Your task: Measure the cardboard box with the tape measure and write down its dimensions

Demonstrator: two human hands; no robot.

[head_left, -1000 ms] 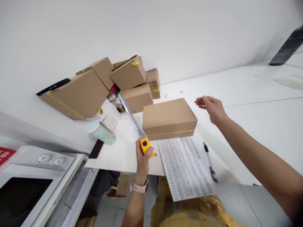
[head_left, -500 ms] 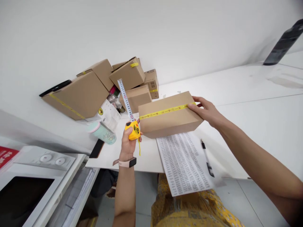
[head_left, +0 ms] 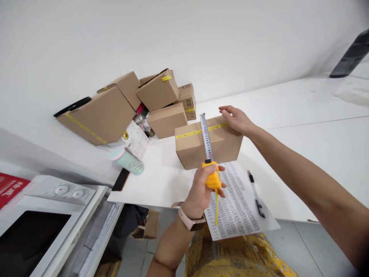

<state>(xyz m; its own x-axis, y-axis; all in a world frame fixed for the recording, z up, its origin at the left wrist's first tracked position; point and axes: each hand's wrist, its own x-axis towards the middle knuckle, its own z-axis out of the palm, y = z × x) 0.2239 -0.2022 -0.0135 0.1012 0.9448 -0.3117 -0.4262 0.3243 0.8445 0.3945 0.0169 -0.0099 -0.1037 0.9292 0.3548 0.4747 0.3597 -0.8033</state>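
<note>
A yellow tape measure is gripped in my left hand, with its yellow strap hanging below. Its extended blade reaches away from me, in front of and over a taped cardboard box; whether blade and box touch I cannot tell. The box lies on the white table with yellow tape running along its top. At the box's right end is my right hand, fingers stretched out and apart over the top corner. Beneath my left hand lies a printed sheet of figures, with a pen on its right side.
Several other cardboard boxes are piled against the wall at the back left. A mint green tumbler stands near a dark flat object. A white microwave is at lower left, and a dark bottle-like object at far right.
My left hand has moved right and toward me with the tape measure, from the box's left end to its front. The box has been lowered and turned, and my right hand has loosened from it.
</note>
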